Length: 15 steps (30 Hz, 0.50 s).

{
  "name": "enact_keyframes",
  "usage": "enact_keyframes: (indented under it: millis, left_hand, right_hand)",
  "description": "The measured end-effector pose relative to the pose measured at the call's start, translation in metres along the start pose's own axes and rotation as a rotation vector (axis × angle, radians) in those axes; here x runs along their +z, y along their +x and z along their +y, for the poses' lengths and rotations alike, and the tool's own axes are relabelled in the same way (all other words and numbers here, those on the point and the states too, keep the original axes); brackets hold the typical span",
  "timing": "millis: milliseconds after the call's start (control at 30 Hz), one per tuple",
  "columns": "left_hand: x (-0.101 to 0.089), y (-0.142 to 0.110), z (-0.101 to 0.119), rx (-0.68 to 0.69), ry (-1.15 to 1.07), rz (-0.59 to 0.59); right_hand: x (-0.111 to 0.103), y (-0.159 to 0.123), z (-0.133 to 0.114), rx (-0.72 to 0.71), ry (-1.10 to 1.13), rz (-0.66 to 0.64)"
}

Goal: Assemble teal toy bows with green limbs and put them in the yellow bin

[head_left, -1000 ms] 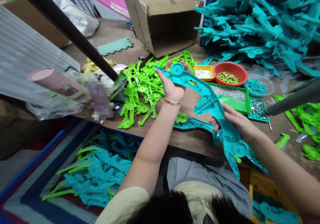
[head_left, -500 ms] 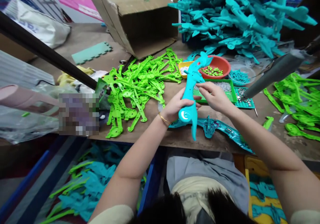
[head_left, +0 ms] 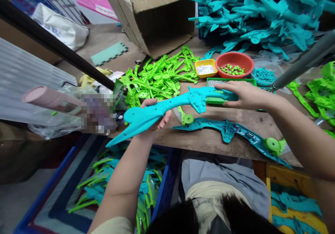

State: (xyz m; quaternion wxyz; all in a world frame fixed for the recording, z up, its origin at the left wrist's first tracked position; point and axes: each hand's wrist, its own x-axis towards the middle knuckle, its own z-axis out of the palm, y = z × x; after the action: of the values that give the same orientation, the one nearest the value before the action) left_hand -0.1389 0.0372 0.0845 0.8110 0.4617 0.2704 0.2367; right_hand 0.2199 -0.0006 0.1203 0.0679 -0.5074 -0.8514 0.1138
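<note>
Now holding a long, curved turquoise part (head_left: pixel 176 101) raised over desk (head_left: pixel 188 136), slanting up from left grip (head_left: pixel 155 122) to right grip (head_left: pixel 242 92). Clasped by left grip from beneath, with digits showing on both sides, and with pointed tail out left of that grip. At right grip, with fingers and thumb about the part's far end; cannot tell whether pinched tight or only touched.

On desk, nearer the body than right grip: a second turquoise part (head_left: pixel 227 131), inner side up, with one green round piece (head_left: pixel 187 119) toward left grip and another (head_left: pixel 273 144) at the opposite end.

Just past right grip, partly covered by it and the held part: green tray (head_left: pixel 217 100) of small silvery bits. Farther past: red bowl (head_left: pixel 235 58) of green bits, yellow dish (head_left: pixel 206 62) of white bits. Just beyond left grip: heap of green parts (head_left: pixel 159 77). Below left grip, lower than desk: blue crate (head_left: pixel 169 167) with turquoise and green parts.
</note>
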Motion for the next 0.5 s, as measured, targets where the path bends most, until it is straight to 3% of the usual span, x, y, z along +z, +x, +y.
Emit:
enact_keyframes:
  millis: [100, 233, 300, 400, 500]
  left_hand:
    - [-0.014, 0.003, -0.011, -0.108, -0.055, 0.183]
    - [-0.018, 0.008, -0.045, 0.134, 0.089, 0.672]
    - [-0.015, 0.008, -0.067, 0.17, 0.234, 0.815]
    - [-0.004, 0.005, -0.094, 0.129, 0.327, 0.863]
    - [0.01, 0.003, -0.109, 0.132, 0.592, 0.801]
  right_hand:
    - [0.001, -0.023, -0.012, 0.078, -0.025, 0.038]
    - [0.003, -0.059, -0.024, 0.232, 0.086, -0.011]
    - [0.004, -0.076, -0.024, 0.338, 0.113, -0.09]
    - [0.006, -0.097, -0.014, 0.521, 0.11, -0.16]
    - [0.01, -0.117, 0.002, 0.649, 0.09, -0.195]
